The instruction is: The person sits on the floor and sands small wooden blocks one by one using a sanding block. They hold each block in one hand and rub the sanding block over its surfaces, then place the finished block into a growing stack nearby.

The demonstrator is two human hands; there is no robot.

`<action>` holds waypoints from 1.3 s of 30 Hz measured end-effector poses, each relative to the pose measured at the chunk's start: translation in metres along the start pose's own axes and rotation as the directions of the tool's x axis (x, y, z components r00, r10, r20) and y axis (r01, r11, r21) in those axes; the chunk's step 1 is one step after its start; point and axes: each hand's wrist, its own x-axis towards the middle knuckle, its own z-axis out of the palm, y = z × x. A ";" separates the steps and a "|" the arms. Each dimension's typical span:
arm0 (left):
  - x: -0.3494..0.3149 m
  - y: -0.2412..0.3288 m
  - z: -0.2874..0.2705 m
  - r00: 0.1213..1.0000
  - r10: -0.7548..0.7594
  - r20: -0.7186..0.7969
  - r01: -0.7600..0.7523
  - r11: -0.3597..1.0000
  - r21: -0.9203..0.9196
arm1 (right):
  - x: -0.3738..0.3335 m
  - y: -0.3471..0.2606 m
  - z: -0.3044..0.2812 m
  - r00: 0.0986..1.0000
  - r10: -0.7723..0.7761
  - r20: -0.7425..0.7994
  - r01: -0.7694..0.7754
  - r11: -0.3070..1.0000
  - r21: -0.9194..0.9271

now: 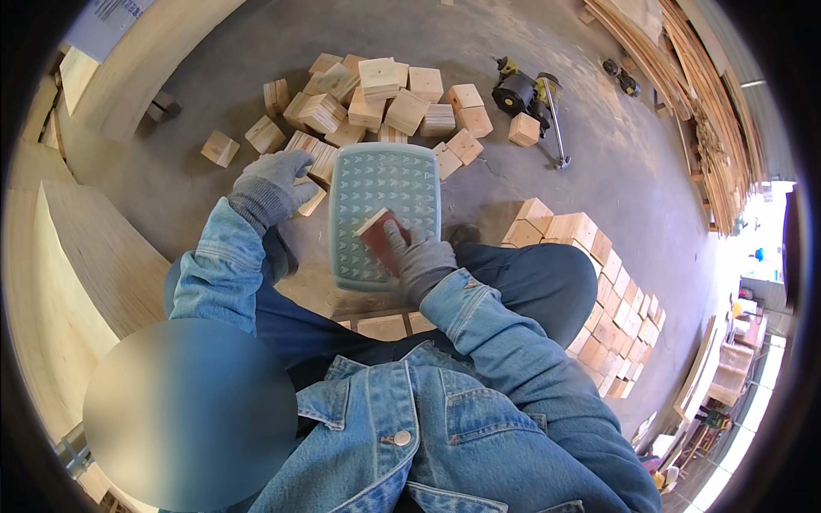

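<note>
My left hand [272, 181], in a grey knit glove, is at the near left of a loose block pile. Its fingers and thumb close around a small wooden block [315, 202], partly hidden by the hand. In my right hand [422, 261], also gloved, is a sanding block [376, 238] with a reddish-brown abrasive face and a pale edge. It is over the lower right of a pale blue-green plastic stool [385, 162], whose top has rows of raised marks. The stool stands between my knees.
Beyond the stool lies the loose pile of wooden blocks [406, 111]. Neat rows of blocks [611, 308] sit by my right knee. Yellow-black power tools [517, 92] lie at the far right. Large boards [90, 256] line the left; stacked lumber [684, 77] is along the right.
</note>
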 end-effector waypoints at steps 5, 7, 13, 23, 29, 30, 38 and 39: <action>-0.001 -0.012 -0.006 0.997 0.047 -0.053 -0.050 0.998 -0.046 | 0.037 0.054 -0.019 0.901 0.374 -0.219 -0.317 0.913 0.256; 0.001 -0.010 -0.006 0.997 0.065 -0.051 -0.067 0.997 -0.042 | 0.052 0.092 -0.026 0.759 0.607 -0.235 -0.468 0.761 0.449; -0.002 -0.007 -0.008 0.998 0.051 -0.048 -0.052 0.998 -0.028 | 0.034 0.055 0.002 0.847 0.072 -0.526 0.074 0.965 0.252; -0.007 -0.003 -0.003 0.996 0.072 -0.056 -0.073 0.997 -0.011 | 0.055 -0.009 0.005 0.927 -0.177 -0.330 0.202 0.979 0.041; -0.006 0.001 -0.008 0.999 0.051 -0.008 -0.051 0.999 -0.018 | 0.083 0.064 -0.031 0.806 0.467 -0.364 -0.315 0.858 0.405; -0.005 0.001 -0.006 0.999 0.042 0.002 -0.042 0.999 -0.024 | 0.084 0.075 -0.023 0.760 0.475 -0.443 -0.309 0.865 0.397; -0.003 0.013 -0.009 0.998 0.058 0.031 -0.058 0.998 -0.005 | 0.057 -0.016 0.005 0.890 -0.124 -0.439 0.165 0.985 0.057; -0.004 0.016 -0.011 0.998 0.047 0.053 -0.046 0.999 -0.014 | 0.059 -0.021 0.005 0.911 -0.160 -0.381 0.176 0.984 0.006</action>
